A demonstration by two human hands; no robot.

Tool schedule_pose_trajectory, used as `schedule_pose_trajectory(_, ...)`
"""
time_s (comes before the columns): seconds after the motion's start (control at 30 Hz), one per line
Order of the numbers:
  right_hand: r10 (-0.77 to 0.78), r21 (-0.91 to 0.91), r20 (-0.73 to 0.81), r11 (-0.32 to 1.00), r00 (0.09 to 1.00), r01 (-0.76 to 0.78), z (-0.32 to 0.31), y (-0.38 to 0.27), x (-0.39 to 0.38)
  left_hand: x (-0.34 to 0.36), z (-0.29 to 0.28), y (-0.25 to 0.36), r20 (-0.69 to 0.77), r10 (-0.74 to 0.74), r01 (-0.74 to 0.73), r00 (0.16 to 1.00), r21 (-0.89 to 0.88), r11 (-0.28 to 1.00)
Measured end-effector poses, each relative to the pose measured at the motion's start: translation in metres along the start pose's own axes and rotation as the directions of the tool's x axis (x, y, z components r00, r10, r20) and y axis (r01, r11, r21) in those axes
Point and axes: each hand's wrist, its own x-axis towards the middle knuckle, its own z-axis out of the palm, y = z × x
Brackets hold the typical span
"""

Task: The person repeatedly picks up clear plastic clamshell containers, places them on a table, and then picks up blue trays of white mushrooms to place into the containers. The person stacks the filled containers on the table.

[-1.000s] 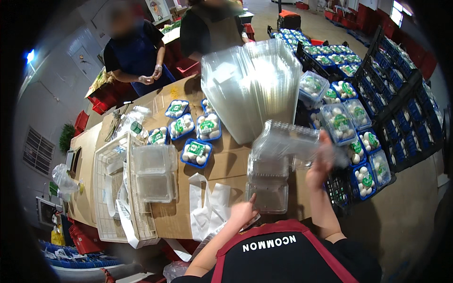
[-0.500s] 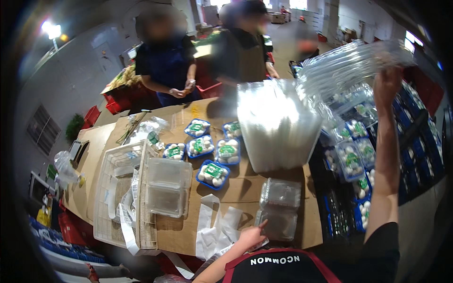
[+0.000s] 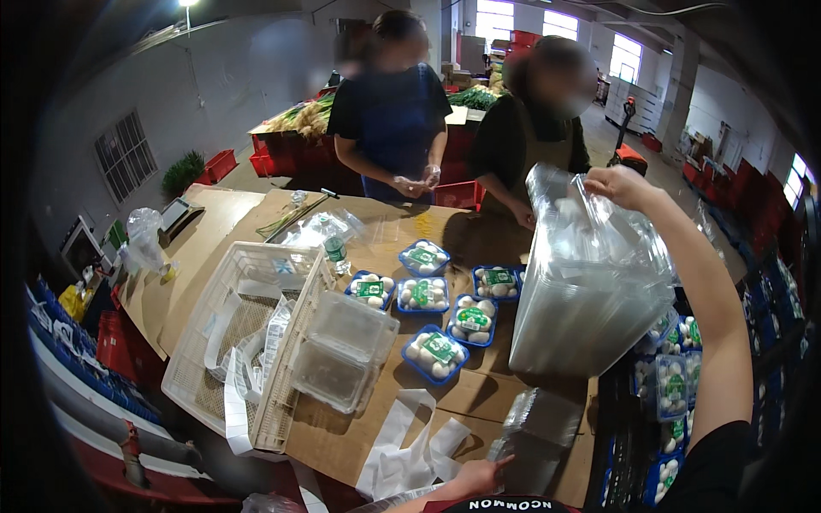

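Your right hand (image 3: 619, 185) has swung onto the upper-right container stack (image 3: 586, 312), gripping clear plastic (image 3: 596, 208); left hand (image 3: 475, 479): cannot tell grip. Likely stacking; next needs steady release.

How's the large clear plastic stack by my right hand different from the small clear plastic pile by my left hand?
The large stack rises tall, while the small pile sits low. The large stack stands farther from you; the small pile lies close to you. Your right hand is at the large stack's top, while your left hand is at the small pile's near side. Both are see-through plastic.
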Motion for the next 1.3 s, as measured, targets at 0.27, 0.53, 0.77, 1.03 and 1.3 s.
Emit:
schedule_pose_trajectory(0.27, 0.003, 0.031, 0.119, 0.999, 0.993, -0.007, 0.005, 0.006, 0.024, -0.004, -0.012, 0.003, 0.032, -0.034, 0.034, 0.999, 0.023, 0.999)
schedule_pose_trajectory(0.53, 0.079, -0.004, 0.051, 0.997, 0.996, -0.079, 0.007, 0.005, -0.003, 0.004, -0.007, -0.006, 0.103, -0.054, 0.041, 0.993, 0.123, 0.992)
schedule_pose_trajectory(0.77, 0.005, -0.056, -0.112, 0.998, 0.994, -0.011, -0.028, 0.002, -0.03, -0.02, -0.027, 0.023, -0.242, 0.106, -0.117, 0.964, -0.031, 0.993)
schedule_pose_trajectory(1.03, 0.232, 0.264, 0.257, 0.917, 0.938, -0.299, -0.032, 0.025, -0.164, -0.02, -0.036, 0.045, -0.119, -0.041, 0.039, 0.992, -0.022, 0.999)
schedule_pose_trajectory(1.3, -0.101, 0.172, -0.215, 0.975, 0.971, 0.139, 0.017, -0.019, -0.149, -0.001, -0.013, 0.0, 0.077, -0.059, 0.043, 0.995, 0.194, 0.98)
